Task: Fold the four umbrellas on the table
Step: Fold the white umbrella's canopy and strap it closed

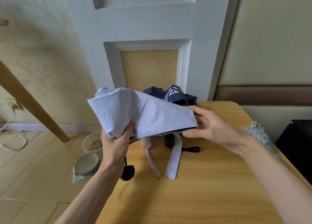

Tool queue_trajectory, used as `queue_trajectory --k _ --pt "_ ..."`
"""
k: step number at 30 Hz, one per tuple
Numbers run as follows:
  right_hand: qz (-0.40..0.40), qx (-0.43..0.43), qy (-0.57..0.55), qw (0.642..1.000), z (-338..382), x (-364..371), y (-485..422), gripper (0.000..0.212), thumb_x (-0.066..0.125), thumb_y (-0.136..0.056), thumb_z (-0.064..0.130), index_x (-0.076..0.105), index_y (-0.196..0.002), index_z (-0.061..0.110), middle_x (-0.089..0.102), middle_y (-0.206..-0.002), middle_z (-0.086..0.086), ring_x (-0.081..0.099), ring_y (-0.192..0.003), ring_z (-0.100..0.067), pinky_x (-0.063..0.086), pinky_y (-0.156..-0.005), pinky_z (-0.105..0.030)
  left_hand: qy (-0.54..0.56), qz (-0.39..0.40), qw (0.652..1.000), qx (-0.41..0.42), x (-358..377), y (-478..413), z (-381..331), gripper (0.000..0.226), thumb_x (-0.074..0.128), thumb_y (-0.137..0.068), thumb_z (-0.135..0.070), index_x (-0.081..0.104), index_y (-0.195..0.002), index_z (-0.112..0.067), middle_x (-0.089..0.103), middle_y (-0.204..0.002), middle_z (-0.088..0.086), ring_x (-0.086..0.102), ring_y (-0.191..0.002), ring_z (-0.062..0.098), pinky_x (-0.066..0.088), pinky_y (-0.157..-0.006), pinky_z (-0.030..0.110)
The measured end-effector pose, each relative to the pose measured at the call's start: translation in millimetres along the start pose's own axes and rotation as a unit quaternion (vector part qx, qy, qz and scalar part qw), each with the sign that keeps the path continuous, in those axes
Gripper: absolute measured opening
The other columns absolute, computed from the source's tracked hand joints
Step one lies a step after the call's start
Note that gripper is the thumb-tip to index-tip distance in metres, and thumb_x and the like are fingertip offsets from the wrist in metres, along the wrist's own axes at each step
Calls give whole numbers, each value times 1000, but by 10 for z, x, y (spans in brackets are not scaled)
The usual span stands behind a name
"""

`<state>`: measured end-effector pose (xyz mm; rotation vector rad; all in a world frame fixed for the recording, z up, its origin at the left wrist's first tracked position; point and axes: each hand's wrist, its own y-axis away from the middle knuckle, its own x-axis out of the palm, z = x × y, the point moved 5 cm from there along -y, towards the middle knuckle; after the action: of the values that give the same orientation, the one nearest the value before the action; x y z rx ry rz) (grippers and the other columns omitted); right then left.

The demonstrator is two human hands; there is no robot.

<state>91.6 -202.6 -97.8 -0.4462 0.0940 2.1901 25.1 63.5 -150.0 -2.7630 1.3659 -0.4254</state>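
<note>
Pale blue umbrella (143, 112) held above the wooden table (202, 198), left hand (116, 144) gripping its gathered fabric from below, right hand (212, 126) curled round the canopy's right edge, its strap (173, 161) dangling onto the tabletop, navy umbrella (175, 93) behind it, grey umbrella (258, 132) at the table's right edge

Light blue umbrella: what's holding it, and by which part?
The left hand grips the light blue umbrella by bunched canopy fabric at its lower edge; the right hand pinches the canopy's right edge.
</note>
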Motion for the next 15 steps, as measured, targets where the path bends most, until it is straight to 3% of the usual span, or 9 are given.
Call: queue_trajectory --k 2,4,6,8,10,12,15 --pt "34 13 -75 996 24 41 39 64 82 -92 20 55 -147 38 65 -142 14 59 -134 -6 48 -111 -31 -7 23 1000 17 25 3 -51 42 78 -93 -6 60 -131 -12 71 -117 3 74 -98 9 62 -66 23" --pt "-24 11 -107 994 12 29 -2 47 75 -98 32 60 -142 41 71 -133 9 63 -129 -8 48 -110 -36 -19 48 998 36 54 9 -90 36 76 -93 -2 63 -122 -19 70 -114 2 73 -91 0 59 -64 17" --pt "-110 -39 3 993 34 -35 -55 29 69 -102 27 69 -130 30 76 -120 10 68 -119 -5 53 -104 -35 -27 57 997 46 63 19 -113 35 77 -93 -2 63 -114 -27 71 -114 1 73 -92 0 58 -65 17" --pt "-123 -64 74 988 21 -36 -85 20 71 -101 21 74 -120 23 77 -115 9 71 -113 -6 58 -102 -38 -30 64 996 51 45 4 -116 35 78 -93 -3 65 -112 -28 72 -113 2 74 -95 6 59 -66 19" --pt "-85 -40 53 994 -13 -20 -70 23 72 -99 25 74 -122 22 77 -115 8 71 -112 -7 58 -102 -35 -32 76 995 51 29 -13 -130 33 78 -92 -2 66 -111 -27 73 -111 2 75 -98 13 60 -67 21" --pt "-15 -4 35 999 -50 31 -52 27 73 -99 33 75 -118 13 77 -108 1 71 -103 -9 56 -93 -29 -37 95 994 48 18 -40 -145 33 79 -91 -3 67 -114 -24 75 -110 2 75 -100 17 61 -68 24" --pt "10 -3 79 997 -70 11 -43 53 75 -96 40 63 -84 -10 52 -76 -14 46 -72 -24 37 -69 -35 -35 121 991 44 -8 -86 -192 37 81 -90 -1 67 -118 -21 77 -107 -2 76 -100 19 62 -68 29"
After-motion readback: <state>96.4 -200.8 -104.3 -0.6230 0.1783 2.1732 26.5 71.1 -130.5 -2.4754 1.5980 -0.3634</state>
